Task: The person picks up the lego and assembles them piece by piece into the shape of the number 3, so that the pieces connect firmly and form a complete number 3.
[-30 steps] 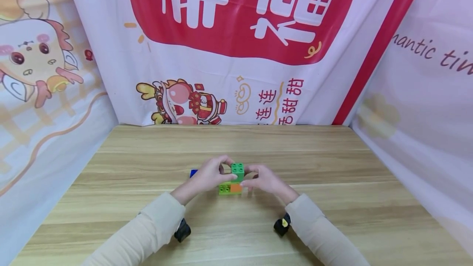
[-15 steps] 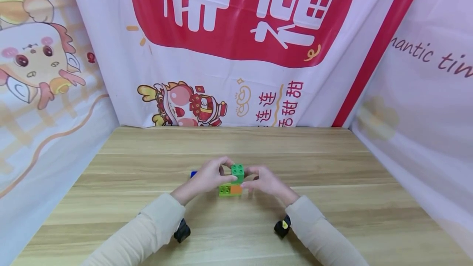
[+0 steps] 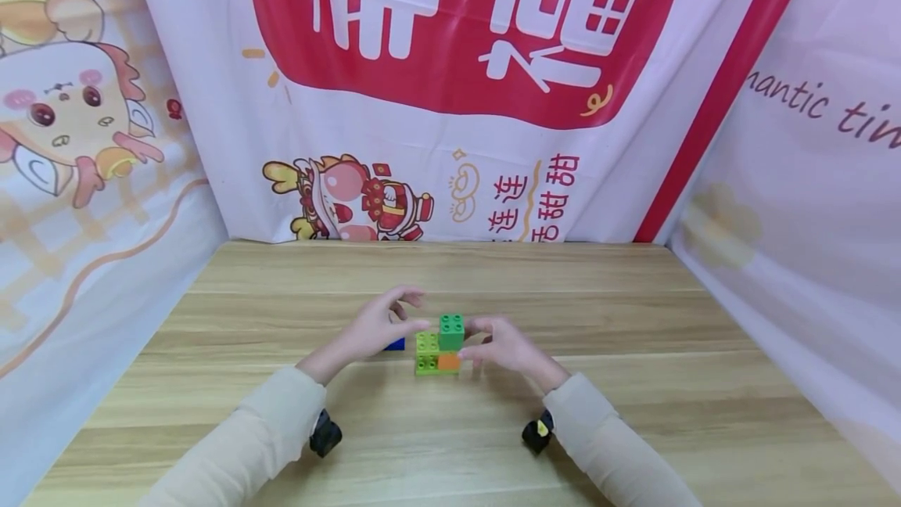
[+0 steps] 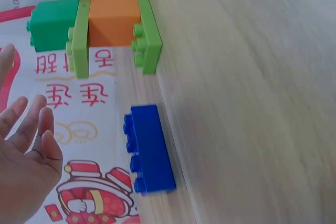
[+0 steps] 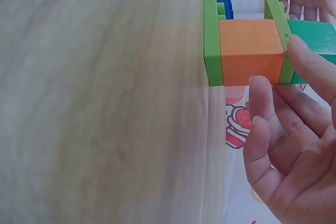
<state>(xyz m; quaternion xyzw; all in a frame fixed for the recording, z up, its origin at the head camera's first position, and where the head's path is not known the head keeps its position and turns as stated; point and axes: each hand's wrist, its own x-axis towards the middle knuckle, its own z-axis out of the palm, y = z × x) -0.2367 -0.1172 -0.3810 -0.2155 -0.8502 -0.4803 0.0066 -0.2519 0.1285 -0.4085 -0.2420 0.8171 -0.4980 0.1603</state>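
A stack of toy building bricks stands on the table. Its bottom is a lime plate (image 4: 151,38), with an orange brick (image 5: 249,51), a second lime plate (image 3: 426,343) and a green brick (image 3: 452,335) one above the other. My right hand (image 3: 508,344) holds the stack from the right, its thumb on the upper lime plate; some of its fingers are hidden behind the bricks. Left of the stack, my left hand (image 3: 376,325) hovers with relaxed fingers and nothing in them. A blue brick (image 4: 152,150) lies on the table beneath it, partly covered in the head view.
The wooden table (image 3: 450,444) runs back to a white and red printed cloth (image 3: 450,100). More printed cloths hang along the left and right sides. Black wrist cameras hang below both cuffs, the left one (image 3: 325,434) and the right one (image 3: 538,433).
My left hand has let go of the green brick and moved left, its fingers spreading. More of the upper lime plate shows. The right hand stays at the stack.
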